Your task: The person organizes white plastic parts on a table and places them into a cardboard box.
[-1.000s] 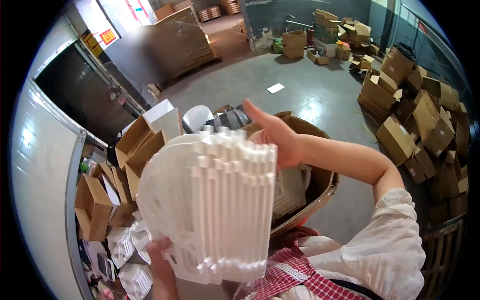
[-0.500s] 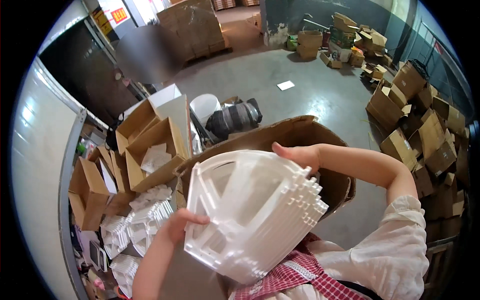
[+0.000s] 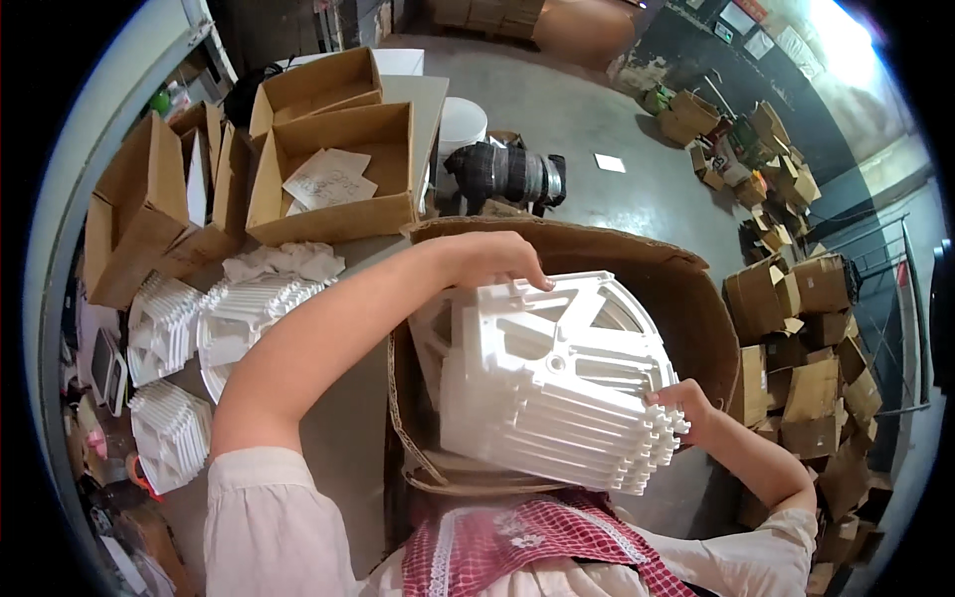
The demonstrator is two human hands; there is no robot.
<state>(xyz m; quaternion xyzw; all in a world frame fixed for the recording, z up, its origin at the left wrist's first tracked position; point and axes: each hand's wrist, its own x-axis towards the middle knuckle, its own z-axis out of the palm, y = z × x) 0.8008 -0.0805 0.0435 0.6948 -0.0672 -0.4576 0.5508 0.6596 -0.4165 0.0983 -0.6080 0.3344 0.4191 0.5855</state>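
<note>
Both of my hands grip a thick stack of white fan-shaped plastic frames [image 3: 557,428], tilted over the mouth of a large open cardboard box [image 3: 711,298]. My left hand [image 3: 497,261] reaches across the far edge of the stack, its thumb pressed on the top piece. At the toothed right end, my right hand [image 3: 686,403] holds the side, fingers partly hidden. More white plastic shows inside the box just left of the stack; whether it is separate I cannot tell. How far the stack's underside is from the box bottom is hidden.
To the left, more stacks of white frames [image 3: 164,428] lie on a grey table [image 3: 343,398]. Beyond them are open cardboard boxes [image 3: 333,119], one holding papers. A white bucket [image 3: 463,121] and a black wrapped bundle [image 3: 507,174] stand behind. Cartons [image 3: 811,388] pile up at right.
The stack has turned and moved down toward the box, its toothed end now nearer my right hand. My left hand has gone from its near left side to its far edge. The view has shifted.
</note>
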